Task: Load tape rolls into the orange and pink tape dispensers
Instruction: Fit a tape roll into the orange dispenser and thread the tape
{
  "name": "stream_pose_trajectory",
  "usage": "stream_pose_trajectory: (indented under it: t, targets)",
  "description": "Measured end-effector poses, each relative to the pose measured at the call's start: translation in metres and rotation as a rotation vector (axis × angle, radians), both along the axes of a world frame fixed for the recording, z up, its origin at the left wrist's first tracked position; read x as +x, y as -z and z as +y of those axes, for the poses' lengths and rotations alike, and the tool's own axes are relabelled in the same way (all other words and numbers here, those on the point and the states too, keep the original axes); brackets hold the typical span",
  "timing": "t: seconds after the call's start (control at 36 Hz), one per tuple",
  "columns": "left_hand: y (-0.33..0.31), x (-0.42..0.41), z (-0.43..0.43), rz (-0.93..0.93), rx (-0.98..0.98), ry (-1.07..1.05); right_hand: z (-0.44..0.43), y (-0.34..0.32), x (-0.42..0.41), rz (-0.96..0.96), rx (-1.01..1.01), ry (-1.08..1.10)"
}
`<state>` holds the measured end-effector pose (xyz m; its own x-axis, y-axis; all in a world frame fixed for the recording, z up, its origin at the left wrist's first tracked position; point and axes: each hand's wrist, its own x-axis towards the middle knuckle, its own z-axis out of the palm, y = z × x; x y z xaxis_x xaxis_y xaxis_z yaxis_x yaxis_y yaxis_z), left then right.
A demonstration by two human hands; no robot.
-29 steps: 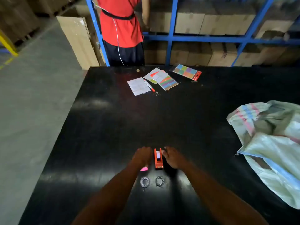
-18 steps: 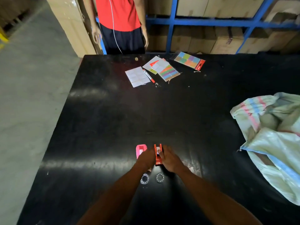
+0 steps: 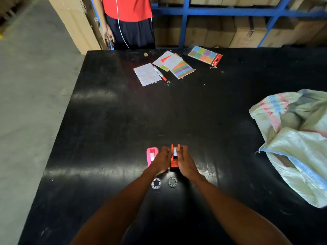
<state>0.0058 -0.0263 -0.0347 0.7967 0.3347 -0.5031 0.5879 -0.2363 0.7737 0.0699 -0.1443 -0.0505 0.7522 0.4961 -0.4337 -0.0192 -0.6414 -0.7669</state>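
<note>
Black tabletop (image 3: 123, 121) holds the small, light-looking rigid orange dispenser (image 3: 174, 161), pinched at its sides between left hand (image 3: 161, 160) and right hand (image 3: 185, 162); pink dispenser (image 3: 151, 155) beside, tape rolls (image 3: 156, 183) nearer, best gripped by rims

warehouse: blue racking (image 3: 184, 23) w/ cartons (image 3: 247, 30), concrete floor (image 3: 35, 103)

Before you lies a glossy black table (image 3: 109, 121). Near your edge stand a pink plastic tape dispenser (image 3: 151, 156) and, just beside it, an orange plastic tape dispenser (image 3: 174, 161); two clear tape rolls (image 3: 156, 183) (image 3: 172, 181) lie side by side nearer you. At the far edge lie a white label sheet (image 3: 147, 74), a red-capped marker (image 3: 160, 73) and coloured sticker packs (image 3: 205, 55). A pale woven sack (image 3: 297, 138) covers the right side.
</note>
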Motion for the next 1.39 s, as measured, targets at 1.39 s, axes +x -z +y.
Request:
stream_pose_trajectory:
  t: [1.39]
  targets:
    - [0.021,0.018,-0.011,0.286,0.644,0.192,-0.018,-0.008,0.017,0.078,0.187,0.098]
